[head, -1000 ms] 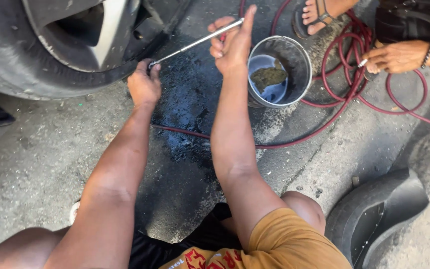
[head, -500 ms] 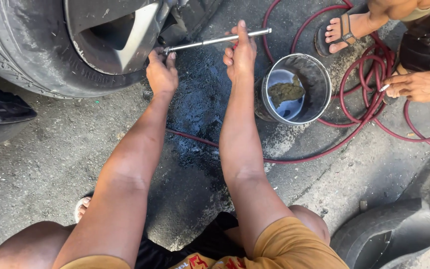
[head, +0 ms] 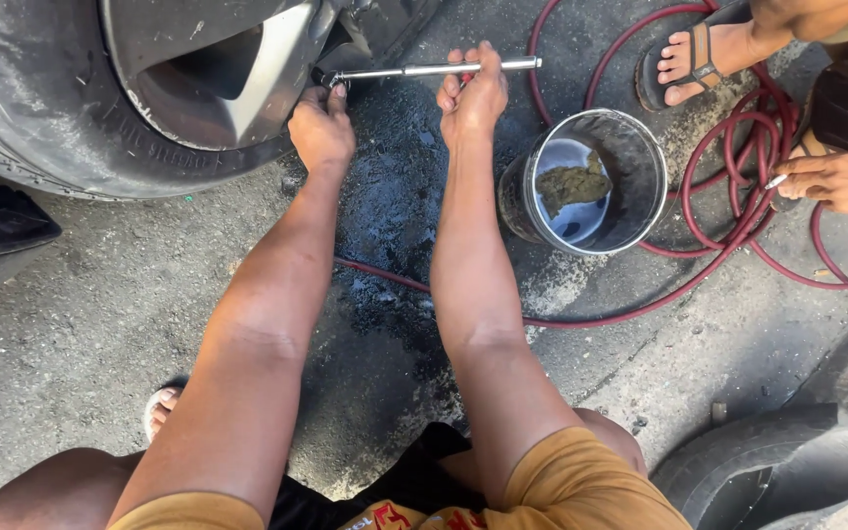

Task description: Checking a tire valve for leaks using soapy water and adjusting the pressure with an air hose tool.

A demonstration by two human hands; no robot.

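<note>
A long silver metal rod tool (head: 414,71) lies level across the top of the view, its left tip at the rim of a car wheel (head: 179,88). My left hand (head: 321,128) holds the tool's left end against the silver rim, at the tyre's lower edge. My right hand (head: 473,93) is closed around the rod's middle, fingers curled over it. Both my arms reach forward from my bent knees over a dark wet patch (head: 395,206) on the concrete.
A metal bucket (head: 630,147) with water and a greenish rag stands right of my right hand. A red hose (head: 738,236) coils around it. Another person's sandalled foot (head: 684,59) and hand (head: 841,182) are at top right. A loose tyre (head: 768,466) lies at bottom right.
The view has shifted so wheel, bucket and hands sit lower and nearer. The rod has gone from slanted to level, and my right hand has closed around it.
</note>
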